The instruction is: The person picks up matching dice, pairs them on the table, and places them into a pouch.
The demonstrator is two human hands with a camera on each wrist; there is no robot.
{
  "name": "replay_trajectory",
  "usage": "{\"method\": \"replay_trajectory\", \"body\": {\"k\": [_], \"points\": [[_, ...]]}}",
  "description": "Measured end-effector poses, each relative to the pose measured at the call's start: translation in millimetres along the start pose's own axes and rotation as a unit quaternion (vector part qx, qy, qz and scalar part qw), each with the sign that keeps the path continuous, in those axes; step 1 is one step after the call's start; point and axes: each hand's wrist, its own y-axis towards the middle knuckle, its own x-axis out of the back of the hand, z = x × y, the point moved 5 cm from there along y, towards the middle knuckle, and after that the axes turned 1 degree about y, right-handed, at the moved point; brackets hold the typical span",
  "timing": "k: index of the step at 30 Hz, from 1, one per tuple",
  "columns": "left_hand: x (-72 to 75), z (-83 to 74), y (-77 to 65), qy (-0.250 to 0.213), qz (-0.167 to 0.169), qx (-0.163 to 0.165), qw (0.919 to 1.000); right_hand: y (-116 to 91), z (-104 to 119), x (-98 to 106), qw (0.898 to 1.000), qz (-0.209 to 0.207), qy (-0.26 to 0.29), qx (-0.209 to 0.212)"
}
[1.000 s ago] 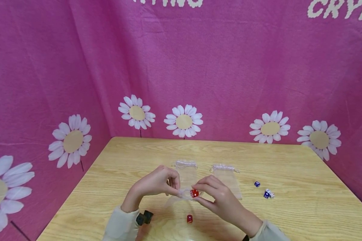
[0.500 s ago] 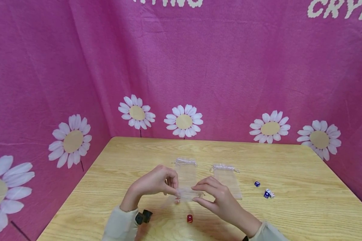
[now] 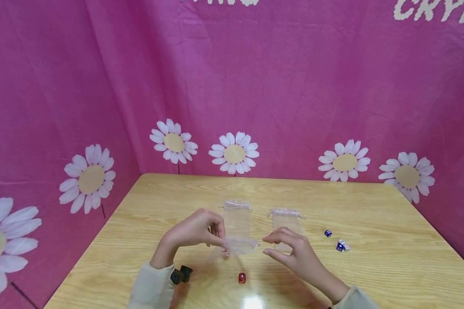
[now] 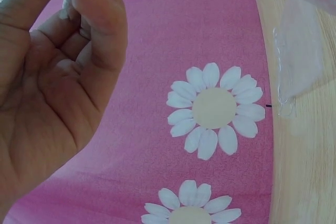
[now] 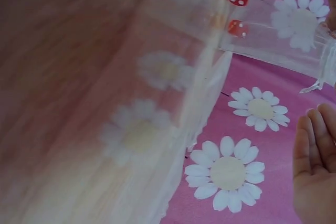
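Observation:
My left hand (image 3: 201, 229) pinches a sheer white drawstring pouch (image 3: 241, 246) by the side of its gaping mouth, above the table. A red die shows faintly through the fabric, and in the right wrist view a red die (image 5: 238, 28) is seen inside the sheer pouch. To the right of the pouch's mouth is my right hand (image 3: 294, 249), thumb and fingers apart with nothing between them. Another red die (image 3: 242, 278) lies on the table in front of the pouch. In the left wrist view the left hand's thumb and fingers (image 4: 100, 30) come together.
Two more sheer drawstring pouches lie flat behind the hands, one on the left (image 3: 236, 221) and one on the right (image 3: 287, 219). Toward the right are a blue die (image 3: 328, 233), another blue die (image 3: 340, 247) and a white die (image 3: 346, 245). A pink curtain (image 3: 286, 86) hangs behind the wooden table (image 3: 170, 193).
The red die that my right fingers held at the pouch's mouth has gone down inside it. My right hand has let go and drawn back right; the left hand keeps its pinch.

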Motion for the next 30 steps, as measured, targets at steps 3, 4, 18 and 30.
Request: {"method": "replay_trajectory", "body": {"k": [3, 4, 18, 30], "points": [[1.5, 1.0, 0.2, 0.006, -0.002, 0.005, 1.0000, -2, -1, -4, 1.000, 0.021, 0.002, 0.016], [1.9, 1.2, 0.2, 0.007, -0.002, 0.006, 1.0000, -2, 0, -7, 0.999, 0.035, 0.001, 0.025], [6.4, 1.4, 1.8, 0.017, -0.007, 0.014, 0.9997, -6, 21, -53, 0.957, 0.225, -0.101, 0.152], [5.2, 0.5, -0.9, 0.015, -0.004, 0.023, 0.9996, 0, 25, -76, 0.934, 0.287, -0.159, 0.140]]}}
